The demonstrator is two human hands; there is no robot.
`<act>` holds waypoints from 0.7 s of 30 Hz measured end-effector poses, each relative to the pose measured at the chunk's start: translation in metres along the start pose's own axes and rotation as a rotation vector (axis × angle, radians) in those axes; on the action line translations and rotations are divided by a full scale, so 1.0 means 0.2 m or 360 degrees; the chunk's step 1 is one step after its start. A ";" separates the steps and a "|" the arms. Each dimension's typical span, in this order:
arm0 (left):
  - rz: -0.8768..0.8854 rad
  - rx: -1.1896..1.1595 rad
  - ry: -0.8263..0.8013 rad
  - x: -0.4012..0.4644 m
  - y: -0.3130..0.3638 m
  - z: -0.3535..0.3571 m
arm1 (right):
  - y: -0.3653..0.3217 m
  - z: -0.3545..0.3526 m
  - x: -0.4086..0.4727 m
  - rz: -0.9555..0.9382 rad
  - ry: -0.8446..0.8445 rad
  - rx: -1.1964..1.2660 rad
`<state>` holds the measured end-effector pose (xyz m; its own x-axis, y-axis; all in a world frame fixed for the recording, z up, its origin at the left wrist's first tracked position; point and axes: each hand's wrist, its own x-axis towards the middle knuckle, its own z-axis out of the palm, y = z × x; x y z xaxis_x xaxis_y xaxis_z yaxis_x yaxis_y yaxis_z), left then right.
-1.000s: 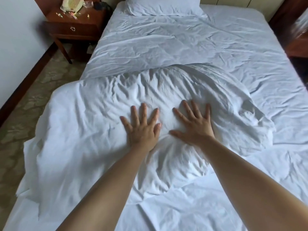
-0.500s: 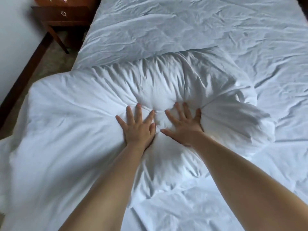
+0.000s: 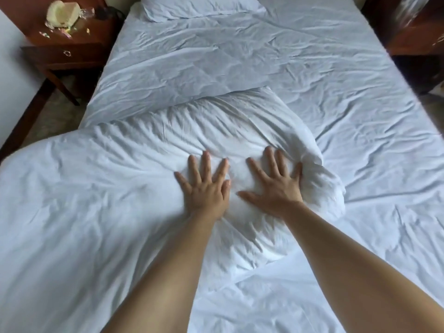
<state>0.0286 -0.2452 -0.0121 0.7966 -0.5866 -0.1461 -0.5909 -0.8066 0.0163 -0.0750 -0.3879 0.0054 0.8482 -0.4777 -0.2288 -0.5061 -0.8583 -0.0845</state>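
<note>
Pressing down the bunched duvet [image 3: 96, 188] on the bed [image 3: 240, 56] with left hand [image 3: 204, 188] and right hand [image 3: 274, 186], each grip splayed flat, clutching nothing, likely ahead of smoothing outward.

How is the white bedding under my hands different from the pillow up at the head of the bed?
The bedding is bulky, deeply creased and lies at a slant, spilling past the left edge of the bed; the pillow lies flat and square across the top. The left hand and right hand press flat on the bedding; nothing touches the pillow. Both are white cloth.
</note>
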 end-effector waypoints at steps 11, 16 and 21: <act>0.0117 0.0032 -0.0114 0.02 -0.10 0.02 | -0.04 0.15 0.07 0.0018 -0.0199 0.0151; 0.0066 0.0029 0.0300 0.17 -0.27 -0.19 | -0.20 -0.06 0.23 -0.0097 0.0071 0.0182; -0.0118 0.0059 0.0087 0.46 -0.46 -0.30 | -0.33 -0.21 0.54 -0.0189 0.0161 0.0164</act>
<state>0.1640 -0.2292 0.0324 0.8434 -0.5294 -0.0911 -0.5337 -0.8452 -0.0293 0.0568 -0.3903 0.0268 0.9117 -0.3950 -0.1130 -0.4104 -0.8885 -0.2053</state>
